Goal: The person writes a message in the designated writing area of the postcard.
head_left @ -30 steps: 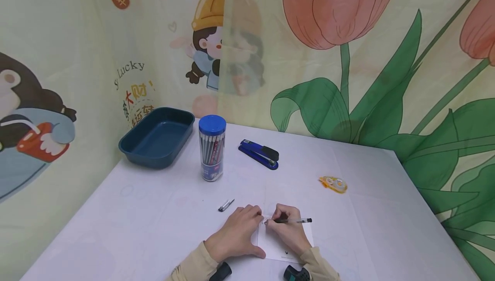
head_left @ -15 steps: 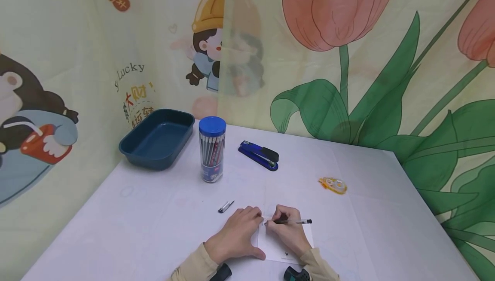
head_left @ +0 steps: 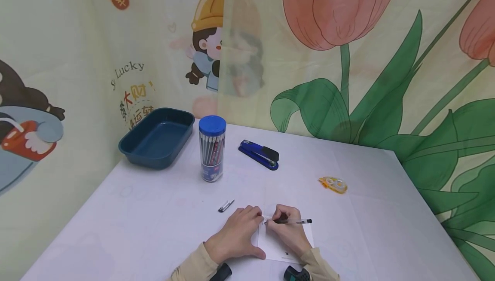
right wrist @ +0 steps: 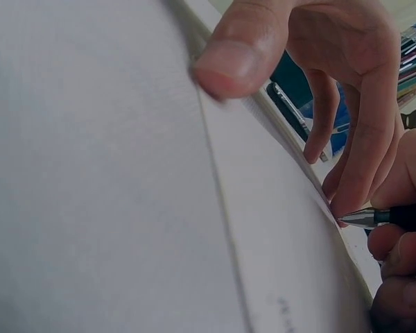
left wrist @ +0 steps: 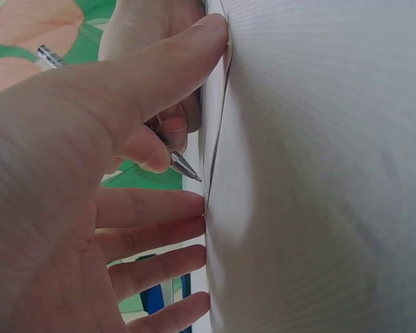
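My right hand (head_left: 291,230) pinches a pen (head_left: 303,221) with a clear barrel and a dark grip, low in the head view. Its metal tip (left wrist: 185,167) points at the upper left part of a small white sheet of paper (head_left: 272,247). Along the left side of that sheet rests my left hand (head_left: 236,234), thumb spread away from the other fingers. In the left wrist view its fingertips (left wrist: 187,258) press on the surface, fairly straight. The right wrist view has the left thumb (right wrist: 232,66) at the paper's edge. My right hand covers part of the sheet.
A pen cap (head_left: 226,206) lies left of the hands. Farther back stand a dark blue tray (head_left: 154,160) and a clear tub of pencils (head_left: 212,150) with a blue lid. A blue stapler (head_left: 258,155) and a yellow correction tape (head_left: 333,184) lie behind the paper.
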Demonstrator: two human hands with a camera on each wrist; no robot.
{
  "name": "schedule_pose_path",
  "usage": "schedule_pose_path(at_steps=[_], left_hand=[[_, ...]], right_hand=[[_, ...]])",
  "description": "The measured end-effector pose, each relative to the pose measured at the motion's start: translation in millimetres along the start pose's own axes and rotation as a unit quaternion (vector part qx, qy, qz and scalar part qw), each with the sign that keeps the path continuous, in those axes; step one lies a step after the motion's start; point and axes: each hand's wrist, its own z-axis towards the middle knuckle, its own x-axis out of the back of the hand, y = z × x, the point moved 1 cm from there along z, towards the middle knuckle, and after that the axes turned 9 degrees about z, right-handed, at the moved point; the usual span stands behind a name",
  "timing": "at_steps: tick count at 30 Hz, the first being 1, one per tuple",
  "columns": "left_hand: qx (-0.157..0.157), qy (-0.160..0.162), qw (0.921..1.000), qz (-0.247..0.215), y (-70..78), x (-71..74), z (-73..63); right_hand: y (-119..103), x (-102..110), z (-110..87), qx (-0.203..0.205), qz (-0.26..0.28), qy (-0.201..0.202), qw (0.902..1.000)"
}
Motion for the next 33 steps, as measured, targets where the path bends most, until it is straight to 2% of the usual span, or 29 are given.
schedule_pose_path(at_steps=[12,20,25,33], left_hand=[[0.001,-0.002,1.0,-0.005,0.4,0.2,-0.7],[0.001,-0.007,1.0,-0.006,0.7,1.4,0.1],[-0.001,-0.007,1.0,-0.005,0.4,1.1,0.3],[0.004,-0.014,0.9999,-0.005,0.3,1.2,0.8]], right_hand=[[5.4,0.7,1.2,-0.001,-0.008,-0.01,0.9999],[38.8,3.0,7.3,0.024,-0.006,-0.008,0.9997],[38.4,3.3,7.2,0.032,-0.005,-0.01,0.9994],[26.5,-0.2,5.4,0.005,-0.019,-0.003,0.9998]])
